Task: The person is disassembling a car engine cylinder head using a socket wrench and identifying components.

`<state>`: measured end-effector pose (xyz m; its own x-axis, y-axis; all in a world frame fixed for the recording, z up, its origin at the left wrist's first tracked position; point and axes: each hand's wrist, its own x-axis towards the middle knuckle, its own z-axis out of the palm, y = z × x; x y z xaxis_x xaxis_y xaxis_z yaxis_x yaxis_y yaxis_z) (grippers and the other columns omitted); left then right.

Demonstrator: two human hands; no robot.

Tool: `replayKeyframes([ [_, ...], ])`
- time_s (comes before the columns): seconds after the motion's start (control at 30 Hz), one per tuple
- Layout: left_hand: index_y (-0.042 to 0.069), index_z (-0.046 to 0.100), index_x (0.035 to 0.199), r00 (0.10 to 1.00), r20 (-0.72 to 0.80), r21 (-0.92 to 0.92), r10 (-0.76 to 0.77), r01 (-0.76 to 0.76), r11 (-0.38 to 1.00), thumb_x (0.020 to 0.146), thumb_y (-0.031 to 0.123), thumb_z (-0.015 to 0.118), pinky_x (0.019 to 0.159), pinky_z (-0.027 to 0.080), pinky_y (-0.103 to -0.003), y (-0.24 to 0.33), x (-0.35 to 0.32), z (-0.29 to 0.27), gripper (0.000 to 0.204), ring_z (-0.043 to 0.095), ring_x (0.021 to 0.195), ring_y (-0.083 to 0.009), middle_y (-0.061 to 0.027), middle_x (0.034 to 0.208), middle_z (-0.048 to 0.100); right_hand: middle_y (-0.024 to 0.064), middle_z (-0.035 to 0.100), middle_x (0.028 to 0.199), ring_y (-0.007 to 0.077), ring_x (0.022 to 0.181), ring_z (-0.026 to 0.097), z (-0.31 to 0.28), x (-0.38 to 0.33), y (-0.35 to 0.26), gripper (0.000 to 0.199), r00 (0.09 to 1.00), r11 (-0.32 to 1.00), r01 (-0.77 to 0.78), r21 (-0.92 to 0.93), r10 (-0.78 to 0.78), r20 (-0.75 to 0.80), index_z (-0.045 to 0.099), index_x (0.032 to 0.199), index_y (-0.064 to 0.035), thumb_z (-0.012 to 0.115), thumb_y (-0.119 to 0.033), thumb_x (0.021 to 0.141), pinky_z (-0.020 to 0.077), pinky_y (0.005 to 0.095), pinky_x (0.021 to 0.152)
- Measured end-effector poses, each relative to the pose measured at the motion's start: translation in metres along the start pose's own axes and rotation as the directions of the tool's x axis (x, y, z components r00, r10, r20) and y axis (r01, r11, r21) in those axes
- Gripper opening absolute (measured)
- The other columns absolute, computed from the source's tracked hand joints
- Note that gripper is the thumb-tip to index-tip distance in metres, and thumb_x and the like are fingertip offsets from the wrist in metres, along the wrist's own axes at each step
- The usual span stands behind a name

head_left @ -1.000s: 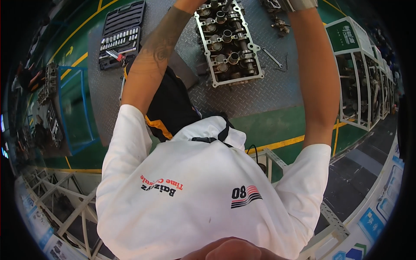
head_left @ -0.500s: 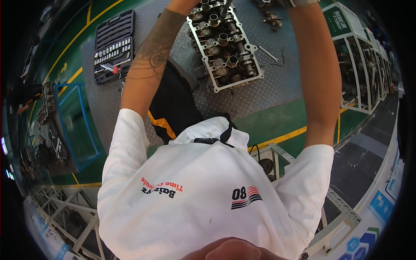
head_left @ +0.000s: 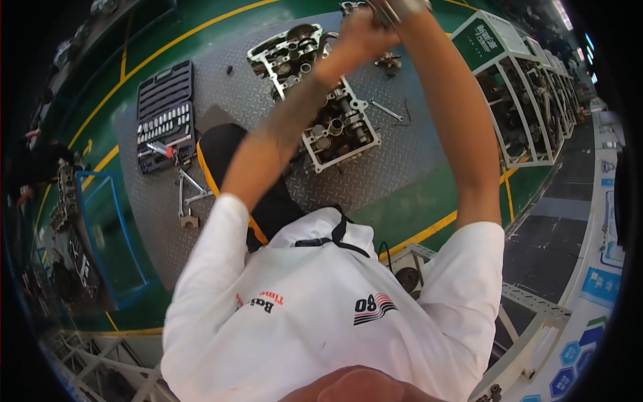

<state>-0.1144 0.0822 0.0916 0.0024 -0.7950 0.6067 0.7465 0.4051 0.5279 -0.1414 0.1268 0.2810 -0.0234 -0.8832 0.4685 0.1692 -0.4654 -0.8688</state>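
From where I stood, the left side of the chequered-plate worktop point(head_left: 402, 147) carried an open socket case point(head_left: 164, 87), with a red-handled tool point(head_left: 161, 149) across its lower part. Loose spanners point(head_left: 181, 194) lay just beside it. Tools kept there, in my judgement, stayed properly away from the open engine part.

Further right, the left forearm crossed above the cylinder head point(head_left: 349, 108). The left hand point(head_left: 365, 39) was past its right edge, close to the right hand point(head_left: 394, 8), which the upper edge cut off near a metallic wristband. Blur and cropping hid each grip: I could not tell whether either was released, clenched or grasping a part. Good practice, as I judged it, required a raised forearm, no loose hardware carried above the open wells, and both hands kept low over the metal parts point(head_left: 388, 61) nearby. The spanner point(head_left: 386, 109) at the right was best left clear of the elbows.

The cylinder head lay obliquely on the worktop, its far end toward the left, uncovered. A pale metal flange with bolt lugs framed it. Inside, the surfaces were dark, apparently oil-stained; round tubes stood in a row along the middle, and a lobed camshaft ran along the right side. The forearm hid part of it.
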Motion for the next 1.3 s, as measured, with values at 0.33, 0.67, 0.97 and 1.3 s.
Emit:
replayKeyframes([
  [0.33, 0.002, 0.066, 0.097, 0.966, 0.235, 0.509, -0.109, -0.027, 0.860, 0.092, 0.015, 0.058, 0.067, 0.052, -0.031, -0.019, 0.004, -0.015, 0.016, 0.065, 0.076, -0.0160, -0.0077, 0.085, 0.068, 0.0026, 0.029, 0.042, 0.0146, 0.030, 0.029, -0.008, -0.029, -0.007, 0.045, 0.993, 0.997, -0.057, 0.060, 0.051, 0.105, 0.034, 0.054, -0.0094, 0.036, -0.029, 0.094, 0.0257, 0.0291, 0.031],
  [0.67, 0.006, 0.063, 0.097, 0.980, 0.124, 0.353, -0.157, 0.104, 0.930, 0.096, 0.016, 0.050, 0.070, 0.050, -0.035, 0.005, -0.014, -0.006, 0.017, 0.059, 0.079, -0.0151, -0.0052, 0.084, 0.061, 0.0069, 0.046, 0.047, 0.0180, 0.040, 0.049, 0.002, -0.027, 0.006, 0.026, 0.496, 0.247, 0.755, -0.607, -0.821, 0.283, 0.051, 0.070, -0.0050, 0.046, -0.016, 0.093, 0.0361, 0.0323, 0.036],
  [0.97, 0.006, 0.064, 0.088, 0.989, 0.125, 0.563, -0.080, -0.004, 0.826, 0.094, 0.016, 0.050, 0.063, 0.048, -0.034, 0.007, -0.030, -0.011, 0.018, 0.059, 0.073, -0.0158, -0.0052, 0.084, 0.065, 0.0190, 0.055, 0.059, 0.0409, 0.061, 0.056, -0.004, -0.021, 0.018, 0.018, 0.530, 0.322, 0.537, -0.779, -0.848, 0.015, 0.051, 0.068, -0.0034, 0.047, -0.008, 0.086, 0.0414, 0.0474, 0.056],
  [1.3, 0.003, 0.061, 0.085, 0.987, -0.085, -0.025, -0.133, 0.131, 0.991, 0.090, 0.010, 0.054, 0.055, 0.048, -0.027, 0.033, -0.022, -0.020, 0.012, 0.056, 0.063, -0.0111, -0.0051, 0.080, 0.064, 0.0158, 0.055, 0.064, 0.0367, 0.068, 0.056, 0.004, -0.052, 0.009, 0.009, 0.604, 0.276, 0.605, -0.747, -0.770, 0.205, 0.049, 0.074, -0.0066, 0.048, -0.009, 0.082, 0.0409, 0.0455, 0.064],
])
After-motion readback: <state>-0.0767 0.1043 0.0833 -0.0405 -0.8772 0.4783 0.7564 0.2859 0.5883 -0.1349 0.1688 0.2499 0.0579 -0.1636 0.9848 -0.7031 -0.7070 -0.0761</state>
